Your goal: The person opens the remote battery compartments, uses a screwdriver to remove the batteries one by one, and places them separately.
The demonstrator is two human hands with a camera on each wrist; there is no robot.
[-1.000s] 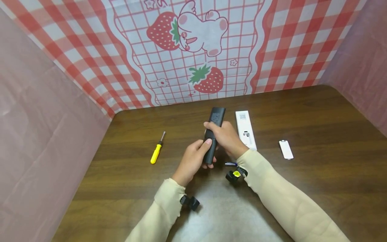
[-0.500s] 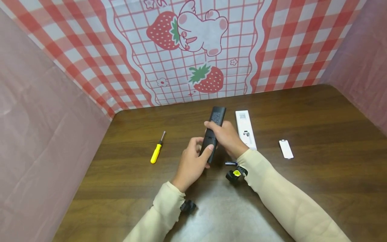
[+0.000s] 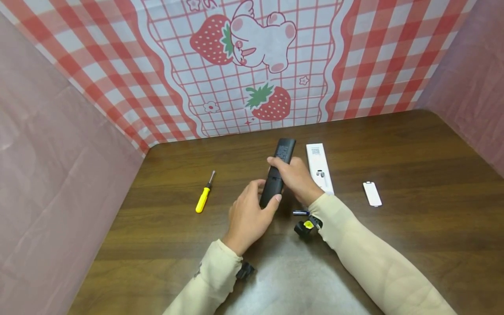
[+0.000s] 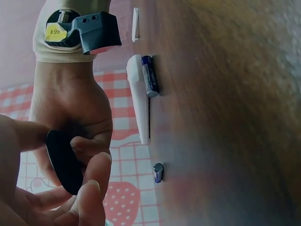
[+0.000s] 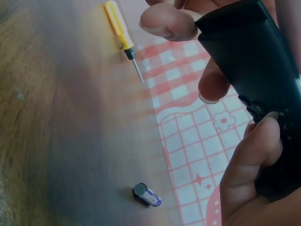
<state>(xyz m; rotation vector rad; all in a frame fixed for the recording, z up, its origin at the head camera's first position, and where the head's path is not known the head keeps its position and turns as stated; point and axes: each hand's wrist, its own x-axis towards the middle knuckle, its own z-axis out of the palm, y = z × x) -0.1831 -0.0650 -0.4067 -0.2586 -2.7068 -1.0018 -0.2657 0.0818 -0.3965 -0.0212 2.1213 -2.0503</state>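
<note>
A black remote control [image 3: 271, 190] is held up over the table, its back with printed text facing up. My right hand [image 3: 296, 177] grips it around the middle, thumb across the back. Below a seam lies a smooth panel, where my left hand [image 3: 248, 216] holds the near end between thumb and fingers. In the left wrist view the end of the remote [image 4: 65, 162] shows dark between the left thumb and fingertips. A blue battery [image 3: 301, 213] lies beside the right wrist; the left wrist view shows a second battery [image 4: 158, 173] on the table.
A yellow-handled screwdriver [image 3: 203, 199] lies to the left. Right of the hands is a long white remote [image 3: 320, 164], partly covered by the right hand, and farther right a small white battery cover [image 3: 372, 194]. A checked cloth [image 3: 370, 57] hangs behind the table.
My left hand has slid down toward the near end of the remote, its thumb moving off the seam to the lower right edge. The right hand keeps its grip almost unmoved.
</note>
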